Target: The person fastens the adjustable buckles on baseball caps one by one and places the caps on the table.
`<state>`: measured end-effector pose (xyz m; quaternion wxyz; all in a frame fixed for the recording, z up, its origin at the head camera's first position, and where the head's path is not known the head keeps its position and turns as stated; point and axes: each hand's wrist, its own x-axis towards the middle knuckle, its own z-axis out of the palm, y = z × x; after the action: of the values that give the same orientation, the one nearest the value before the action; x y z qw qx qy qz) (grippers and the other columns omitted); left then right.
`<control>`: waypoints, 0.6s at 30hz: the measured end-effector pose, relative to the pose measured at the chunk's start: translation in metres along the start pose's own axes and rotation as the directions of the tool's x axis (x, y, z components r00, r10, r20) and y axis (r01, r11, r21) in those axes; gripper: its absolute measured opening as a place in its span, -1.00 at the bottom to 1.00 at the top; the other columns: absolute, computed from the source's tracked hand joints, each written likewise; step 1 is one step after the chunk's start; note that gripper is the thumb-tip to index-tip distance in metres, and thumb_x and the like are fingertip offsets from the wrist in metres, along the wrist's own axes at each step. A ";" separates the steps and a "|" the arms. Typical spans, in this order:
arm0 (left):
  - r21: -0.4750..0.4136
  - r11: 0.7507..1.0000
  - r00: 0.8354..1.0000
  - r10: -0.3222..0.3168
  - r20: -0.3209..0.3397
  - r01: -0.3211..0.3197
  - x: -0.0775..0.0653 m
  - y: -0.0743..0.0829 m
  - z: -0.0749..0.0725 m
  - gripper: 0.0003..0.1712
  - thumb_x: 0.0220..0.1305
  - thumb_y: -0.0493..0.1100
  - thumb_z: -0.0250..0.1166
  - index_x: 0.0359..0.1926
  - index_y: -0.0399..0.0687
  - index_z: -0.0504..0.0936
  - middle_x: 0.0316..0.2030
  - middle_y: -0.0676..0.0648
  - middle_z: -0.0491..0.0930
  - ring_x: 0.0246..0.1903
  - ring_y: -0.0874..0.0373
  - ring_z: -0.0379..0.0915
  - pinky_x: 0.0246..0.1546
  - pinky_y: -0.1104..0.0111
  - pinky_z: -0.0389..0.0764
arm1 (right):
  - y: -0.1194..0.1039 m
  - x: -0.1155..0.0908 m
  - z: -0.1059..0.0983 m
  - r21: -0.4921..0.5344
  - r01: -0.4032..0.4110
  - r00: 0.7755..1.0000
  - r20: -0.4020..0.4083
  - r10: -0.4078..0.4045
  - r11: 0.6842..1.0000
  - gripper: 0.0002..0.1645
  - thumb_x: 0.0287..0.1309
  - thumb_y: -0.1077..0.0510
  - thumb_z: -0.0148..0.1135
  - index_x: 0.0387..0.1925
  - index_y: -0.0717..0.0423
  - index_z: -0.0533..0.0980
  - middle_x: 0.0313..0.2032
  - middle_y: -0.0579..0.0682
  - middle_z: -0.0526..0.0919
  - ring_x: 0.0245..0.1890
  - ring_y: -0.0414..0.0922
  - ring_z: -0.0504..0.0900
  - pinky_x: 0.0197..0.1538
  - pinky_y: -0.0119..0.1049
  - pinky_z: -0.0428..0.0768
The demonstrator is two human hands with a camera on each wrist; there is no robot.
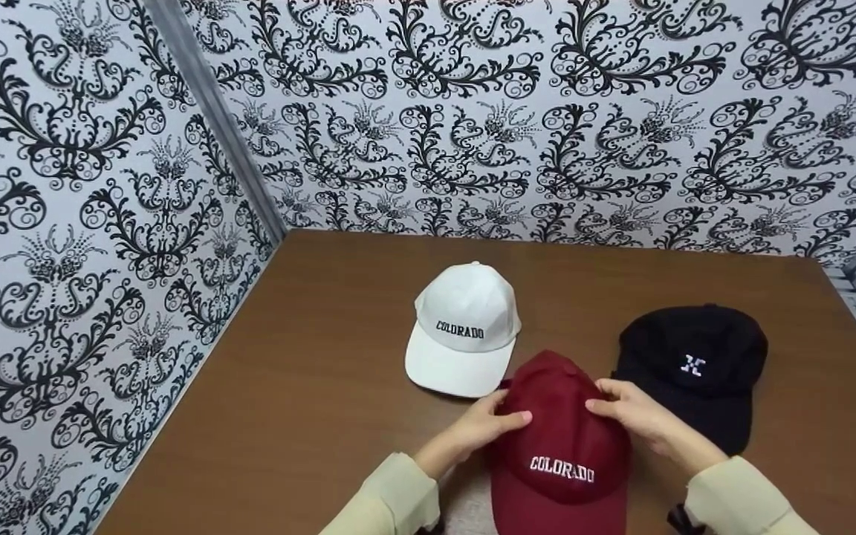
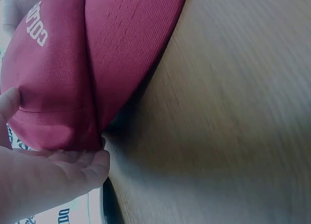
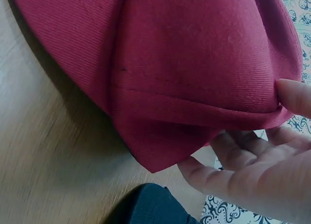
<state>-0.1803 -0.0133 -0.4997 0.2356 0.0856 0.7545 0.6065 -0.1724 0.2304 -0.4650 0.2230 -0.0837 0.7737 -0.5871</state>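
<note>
A dark red baseball cap (image 1: 562,431) with white COLORADO lettering is held between both hands near the front of the table, its brim toward the wearer. The left hand (image 1: 476,431) grips the cap's left side, thumb on the crown and the other fingers under the lower edge, as the left wrist view shows. On the opposite side the right hand (image 3: 262,156) pinches the cap's edge, with the thumb outside and fingers beneath. A white cap (image 1: 465,327) with black COLORADO lettering lies just behind, and a black cap (image 1: 695,357) with a white emblem lies to the right.
The brown wooden table (image 1: 309,357) carries all the caps. Patterned black-and-white walls (image 1: 472,134) stand behind and on the left, joined by a grey corner post (image 1: 212,111). A pale patch of fabric (image 1: 469,505) shows at the front, beside the red cap.
</note>
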 end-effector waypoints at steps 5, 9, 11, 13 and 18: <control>0.043 0.999 1.000 -0.002 0.029 0.001 -0.001 0.001 0.000 -0.39 0.08 0.03 0.21 0.09 -0.24 0.39 -0.04 -0.11 0.48 -0.07 0.14 0.38 -0.03 0.27 0.40 | -0.003 -0.001 0.002 -0.011 -0.020 1.000 0.023 0.020 1.000 -0.50 0.16 0.05 0.01 -0.03 0.39 0.30 -0.26 -0.06 0.55 -0.26 -0.22 0.55 -0.16 -0.36 0.46; 0.056 0.998 0.999 -0.012 0.046 0.009 -0.002 0.002 0.000 -0.40 0.13 0.08 0.15 0.06 -0.27 0.41 -0.08 -0.13 0.51 -0.11 0.14 0.42 -0.06 0.29 0.43 | -0.006 -0.002 0.001 -0.012 -0.014 0.998 0.063 0.015 1.000 -0.50 0.18 0.02 -0.01 -0.03 0.36 0.30 -0.26 -0.06 0.57 -0.27 -0.20 0.56 -0.15 -0.32 0.45; 0.055 0.998 0.999 -0.013 0.041 0.011 -0.002 0.002 0.001 -0.37 0.16 0.12 0.10 0.07 -0.30 0.40 -0.07 -0.15 0.50 -0.09 0.11 0.42 -0.05 0.27 0.42 | -0.007 -0.003 0.000 0.016 -0.025 0.995 0.093 0.023 1.000 -0.56 0.19 0.01 -0.03 -0.06 0.29 0.33 -0.29 -0.09 0.59 -0.29 -0.20 0.57 -0.18 -0.31 0.47; 0.040 0.999 0.999 -0.014 0.035 0.012 -0.002 0.003 0.001 -0.36 0.20 0.15 0.03 0.06 -0.32 0.40 -0.09 -0.17 0.51 -0.09 0.08 0.43 -0.04 0.24 0.42 | -0.007 -0.003 -0.001 0.068 -0.034 0.991 0.128 0.025 0.997 -0.64 0.20 0.01 -0.04 -0.11 0.20 0.35 -0.31 -0.11 0.59 -0.30 -0.20 0.57 -0.20 -0.29 0.47; 0.035 0.999 1.000 0.008 0.010 -0.009 -0.001 0.002 0.001 -0.38 0.26 0.16 -0.07 0.06 -0.29 0.40 -0.12 -0.16 0.51 -0.11 0.11 0.41 -0.04 0.25 0.40 | -0.007 -0.003 -0.002 0.240 -0.026 0.980 0.196 -0.022 0.970 -0.84 0.23 0.09 -0.09 -0.20 0.04 0.36 -0.31 -0.15 0.57 -0.28 -0.23 0.56 -0.20 -0.33 0.49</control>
<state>-0.1792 -0.0119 -0.4974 0.2350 0.0958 0.7635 0.5939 -0.1711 0.2312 -0.4570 0.3075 -0.1129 0.6708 -0.6653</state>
